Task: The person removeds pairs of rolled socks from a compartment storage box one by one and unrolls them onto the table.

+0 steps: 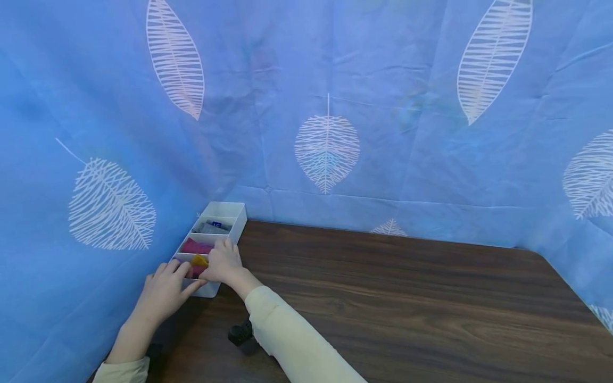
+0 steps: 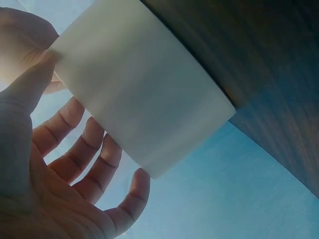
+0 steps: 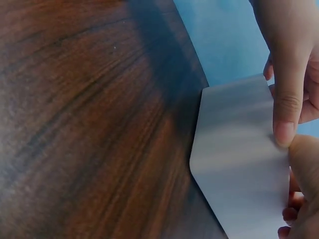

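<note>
A long white divided box [image 1: 238,229] stands on the table by the left curtain. My left hand [image 1: 165,290] is at its front compartment, fingers gently bent over the edge and thumb touching the front rim. In the left wrist view the tips of the left hand [image 2: 75,184] pass behind the white wall. My right hand [image 1: 224,261] reaches over the box's right side, its thumb meeting the left thumb at the rim; its fingertips are hidden. Between the hands lies red cloth [image 1: 197,271] with a yellow piece [image 1: 199,260]. Whether either hand pinches cloth is hidden.
Behind these, one compartment holds dark pink folded cloth [image 1: 195,246] and another grey folded cloth [image 1: 210,229] with a blue label. A small black object [image 1: 240,334] is beside the right sleeve. Blue leaf-patterned curtain [image 1: 383,159] borders the brown wooden table [image 1: 407,298].
</note>
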A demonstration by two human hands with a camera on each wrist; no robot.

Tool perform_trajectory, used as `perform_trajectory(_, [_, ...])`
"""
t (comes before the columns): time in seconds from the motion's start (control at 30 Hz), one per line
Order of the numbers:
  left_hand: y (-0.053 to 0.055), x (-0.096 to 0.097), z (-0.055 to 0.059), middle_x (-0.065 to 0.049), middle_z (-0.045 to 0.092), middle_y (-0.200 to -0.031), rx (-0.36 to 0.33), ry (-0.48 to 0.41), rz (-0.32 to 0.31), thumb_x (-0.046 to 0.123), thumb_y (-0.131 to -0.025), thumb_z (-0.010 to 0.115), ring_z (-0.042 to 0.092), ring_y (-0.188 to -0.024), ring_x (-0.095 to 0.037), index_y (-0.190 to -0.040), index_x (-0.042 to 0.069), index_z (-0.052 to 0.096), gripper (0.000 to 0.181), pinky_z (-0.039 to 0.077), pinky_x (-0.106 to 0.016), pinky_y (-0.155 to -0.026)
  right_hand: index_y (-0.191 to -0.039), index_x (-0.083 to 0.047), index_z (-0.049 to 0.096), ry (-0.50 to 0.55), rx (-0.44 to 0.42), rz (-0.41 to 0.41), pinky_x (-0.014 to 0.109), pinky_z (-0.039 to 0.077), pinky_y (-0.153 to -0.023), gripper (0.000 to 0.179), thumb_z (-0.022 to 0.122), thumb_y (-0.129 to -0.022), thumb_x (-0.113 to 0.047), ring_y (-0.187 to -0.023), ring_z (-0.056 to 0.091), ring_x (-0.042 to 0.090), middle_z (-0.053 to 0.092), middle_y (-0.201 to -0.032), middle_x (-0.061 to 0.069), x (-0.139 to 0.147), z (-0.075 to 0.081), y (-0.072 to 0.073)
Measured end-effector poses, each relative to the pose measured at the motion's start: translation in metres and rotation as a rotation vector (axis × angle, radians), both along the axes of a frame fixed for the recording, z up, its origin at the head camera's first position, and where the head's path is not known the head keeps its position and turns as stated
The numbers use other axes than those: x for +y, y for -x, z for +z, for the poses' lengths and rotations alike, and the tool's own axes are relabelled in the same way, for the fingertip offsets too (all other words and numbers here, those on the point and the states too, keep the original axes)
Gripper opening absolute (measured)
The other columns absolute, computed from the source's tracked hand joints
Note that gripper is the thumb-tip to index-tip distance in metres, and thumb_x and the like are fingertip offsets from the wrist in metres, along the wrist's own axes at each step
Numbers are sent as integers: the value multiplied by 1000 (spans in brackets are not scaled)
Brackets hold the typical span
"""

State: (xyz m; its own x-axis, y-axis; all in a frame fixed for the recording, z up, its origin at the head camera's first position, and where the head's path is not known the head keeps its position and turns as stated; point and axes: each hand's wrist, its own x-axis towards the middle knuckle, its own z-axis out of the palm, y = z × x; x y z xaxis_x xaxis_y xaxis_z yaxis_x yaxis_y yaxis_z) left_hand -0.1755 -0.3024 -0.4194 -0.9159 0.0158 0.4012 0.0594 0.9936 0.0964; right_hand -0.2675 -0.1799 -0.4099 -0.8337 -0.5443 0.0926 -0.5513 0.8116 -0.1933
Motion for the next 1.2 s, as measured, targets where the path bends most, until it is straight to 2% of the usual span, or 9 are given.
perform_trajectory(0.3, [0, 0, 5, -12, 61, -87, -22, -16, 16, 40, -78, 80, 51, -80, -28, -88, 14, 63, 32, 50, -57, -75, -77, -21, 72, 94, 37, 1, 23, 36, -89, 36, 72, -80, -57, -105, 35, 10, 49, -114, -5, 4, -2, -1])
perform_trajectory(0.5, [-1, -1, 4, -13, 62, -88, -7, -4, 17, 42, -78, 79, 53, -80, -29, -88, 16, 63, 32, 50, -57, -74, -74, -22, 72, 120, 56, -2, 23, 37, -88, 35, 72, -80, -56, -104, 36, 10, 50, -113, -5, 5, -3, -1])
perform_trajectory(0.67, [-1, -1, 3, -9, 60, -85, 17, 9, 14, 42, -77, 80, 53, -78, -28, -86, 17, 63, 32, 50, -53, -70, -90, -24, 77, 137, 53, 7, 25, 38, -94, 32, 70, -82, -54, -110, 37, 11, 51, -119, -4, 8, 1, -2])
perform_trajectory(0.8, [0, 0, 1, -7, 57, -82, 56, 27, -3, 43, -76, 81, 52, -75, -26, -85, 17, 62, 33, 50, -48, -64, -109, -26, 76, 149, 52, 3, 24, 37, -92, 38, 70, -83, -54, -107, 37, 11, 50, -118, -4, 12, 7, 0])
perform_trajectory(0.97, [0, 1, -1, -5, 56, -80, 89, 41, -26, 43, -75, 81, 51, -71, -24, -83, 18, 62, 32, 49, -43, -58, -115, -29, 73, 174, 76, -1, 22, 33, -79, 40, 68, -85, -53, -96, 34, 11, 46, -105, -5, 19, 14, 5])
perform_trajectory(1.2, [-1, -1, -1, -3, 55, -76, 105, 5, -19, 41, -74, 83, 48, -65, -21, -77, 19, 60, 32, 43, -36, -54, -123, -26, 70, 254, 92, 3, 21, 29, -73, 45, 68, -85, -50, -96, 33, 11, 46, -104, -5, 35, 26, 9])
